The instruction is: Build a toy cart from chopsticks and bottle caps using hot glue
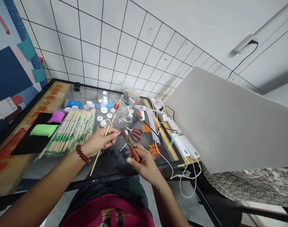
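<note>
My left hand, a beaded bracelet at its wrist, pinches a short wooden stick. Its tip meets the jaws of a pair of pliers with red handles. My right hand is wrapped around those handles. A longer wooden stick passes by my left palm; whether the palm grips it, I cannot tell. Just beyond the pliers lie red-handled scissors. On the table between my hands rests another short stick piece.
Packed chopsticks, green clay and purple clay lie at left. Bottle caps are scattered at the back. A glue gun, glue sticks, white cables and power strips line the right side.
</note>
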A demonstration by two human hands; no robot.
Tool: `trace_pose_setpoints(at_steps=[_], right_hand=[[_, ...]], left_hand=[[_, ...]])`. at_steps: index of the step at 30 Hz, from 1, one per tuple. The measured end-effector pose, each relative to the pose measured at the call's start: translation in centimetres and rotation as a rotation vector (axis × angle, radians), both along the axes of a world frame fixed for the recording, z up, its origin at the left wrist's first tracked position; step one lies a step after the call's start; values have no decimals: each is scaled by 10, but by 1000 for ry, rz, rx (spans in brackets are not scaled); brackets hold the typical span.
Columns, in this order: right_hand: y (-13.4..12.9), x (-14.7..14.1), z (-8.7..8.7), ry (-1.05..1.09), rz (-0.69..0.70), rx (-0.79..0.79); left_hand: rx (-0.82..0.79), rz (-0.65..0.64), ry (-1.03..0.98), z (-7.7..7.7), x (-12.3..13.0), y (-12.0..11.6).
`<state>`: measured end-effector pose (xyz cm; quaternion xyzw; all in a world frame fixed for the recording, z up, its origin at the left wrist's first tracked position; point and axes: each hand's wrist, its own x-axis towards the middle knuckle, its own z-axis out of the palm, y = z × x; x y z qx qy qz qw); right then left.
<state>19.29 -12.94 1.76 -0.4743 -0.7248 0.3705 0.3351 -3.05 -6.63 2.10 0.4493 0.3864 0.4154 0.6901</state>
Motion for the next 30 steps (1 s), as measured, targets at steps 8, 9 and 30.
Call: trace_pose_setpoints(at_steps=[8, 9, 30], right_hand=[[-2, -1, 13, -152, 24, -16], [-3, -1, 12, -126, 33, -76], [38, -62, -34, 450, -237, -166]], left_hand=[[94, 69, 15, 0, 3, -4], [120, 76, -11, 1, 3, -6], [-220, 398, -633, 0, 2, 11]])
